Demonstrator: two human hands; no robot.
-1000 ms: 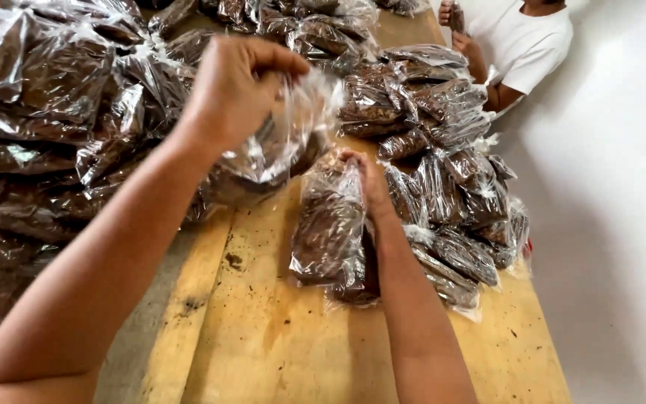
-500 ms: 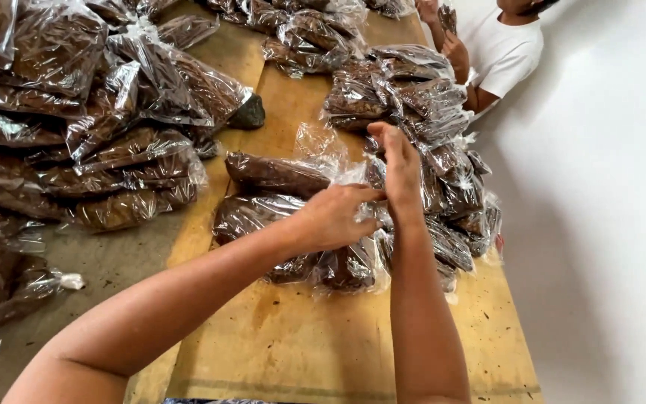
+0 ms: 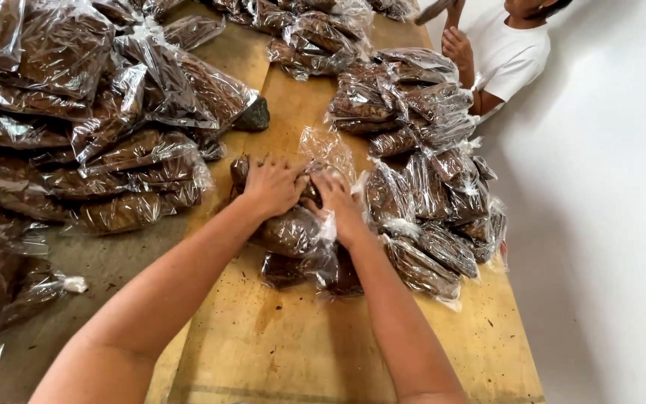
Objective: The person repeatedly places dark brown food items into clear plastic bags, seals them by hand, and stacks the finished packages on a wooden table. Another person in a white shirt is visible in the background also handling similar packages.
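We log our left hand [image 3: 272,184] and right hand [image 3: 340,196], each grip pressed flat, fingers apart, on one clear bag of brown material [image 3: 293,228]. It tops a small stack on the wooden worktop [image 3: 278,344]. More filled bags [image 3: 428,194] lie just right of our right grip.

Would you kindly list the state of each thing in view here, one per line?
left hand: palm down, pressing on the bag
right hand: pressing on the same bag
clear bag of brown material: lying flat on other bags, under both hands
bag piles: filled, heaped
wooden table: stained
dark stone: resting beside the left heap
other person: hands raised
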